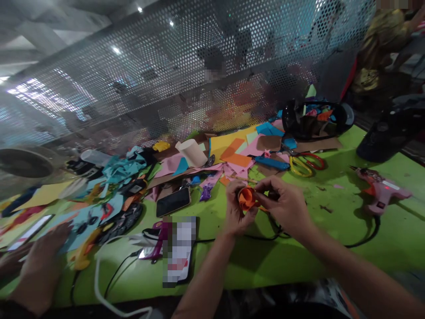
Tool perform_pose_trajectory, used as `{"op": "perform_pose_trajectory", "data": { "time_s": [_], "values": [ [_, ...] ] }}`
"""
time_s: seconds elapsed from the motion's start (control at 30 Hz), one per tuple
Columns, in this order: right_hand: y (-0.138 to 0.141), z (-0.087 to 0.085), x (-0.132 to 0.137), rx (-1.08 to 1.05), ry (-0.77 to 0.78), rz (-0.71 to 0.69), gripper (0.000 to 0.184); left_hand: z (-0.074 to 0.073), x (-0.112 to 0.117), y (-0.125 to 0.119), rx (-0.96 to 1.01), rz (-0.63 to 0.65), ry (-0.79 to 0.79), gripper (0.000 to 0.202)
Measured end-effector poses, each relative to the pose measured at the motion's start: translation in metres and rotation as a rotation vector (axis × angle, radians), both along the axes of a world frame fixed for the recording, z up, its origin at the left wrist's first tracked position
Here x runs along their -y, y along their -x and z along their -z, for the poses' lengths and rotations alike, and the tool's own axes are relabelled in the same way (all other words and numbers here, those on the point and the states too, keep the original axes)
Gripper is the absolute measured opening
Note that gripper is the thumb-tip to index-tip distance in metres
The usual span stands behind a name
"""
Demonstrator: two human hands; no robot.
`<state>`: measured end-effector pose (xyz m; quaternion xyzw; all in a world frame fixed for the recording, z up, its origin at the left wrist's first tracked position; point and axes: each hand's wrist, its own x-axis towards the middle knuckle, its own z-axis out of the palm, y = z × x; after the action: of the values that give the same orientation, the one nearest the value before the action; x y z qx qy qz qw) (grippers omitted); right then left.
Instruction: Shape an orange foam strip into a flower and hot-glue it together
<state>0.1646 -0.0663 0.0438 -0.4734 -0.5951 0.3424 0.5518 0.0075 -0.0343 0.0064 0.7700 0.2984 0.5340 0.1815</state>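
An orange rolled paper flower (246, 199) is held up over the green table, its coiled opening facing me. My left hand (237, 208) is closed round its left side and underside. From the right, my right hand (282, 199) pinches the paper at the flower's edge between thumb and fingers. A small orange strip shows below the right fingers. Just behind both hands lie pink paper scraps (229, 172) and a thin stick. The far side of the flower is hidden by the fingers.
A pink glue gun (387, 190) rests at right, its cord crossing the table. Yellow-handled scissors (300, 166), a blue cutter (272, 163) and a dark bin of scraps (294, 119) stand behind. A phone (173, 202) lies left. Another person's hand (46, 248) is at far left.
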Motion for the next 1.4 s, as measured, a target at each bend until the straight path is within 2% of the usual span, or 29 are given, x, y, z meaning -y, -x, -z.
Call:
{"op": "perform_pose_trajectory", "data": {
  "time_s": [0.2,0.43,0.63,0.83,0.93,1.4],
  "values": [
    [-0.001,-0.002,-0.001,-0.039,0.065,-0.006,0.015,0.003,-0.001,0.001,0.029,-0.088,-0.057,0.042],
    [-0.002,-0.006,0.000,0.091,0.049,-0.022,0.019,0.006,-0.002,0.002,-0.012,-0.150,-0.137,0.043],
    [0.000,-0.002,0.000,0.125,-0.012,0.017,0.004,0.004,-0.003,0.000,-0.009,-0.124,-0.145,0.047],
    [-0.002,-0.003,0.004,0.306,-0.213,0.110,0.009,0.000,-0.002,0.000,-0.053,-0.061,-0.090,0.046],
    [-0.004,-0.005,0.004,0.418,-0.267,0.140,0.010,0.000,-0.002,0.001,-0.068,-0.022,-0.072,0.045],
    [-0.010,-0.007,0.005,0.707,-0.283,0.163,0.009,0.005,-0.001,0.002,-0.108,0.064,0.001,0.049]
  ]
}}
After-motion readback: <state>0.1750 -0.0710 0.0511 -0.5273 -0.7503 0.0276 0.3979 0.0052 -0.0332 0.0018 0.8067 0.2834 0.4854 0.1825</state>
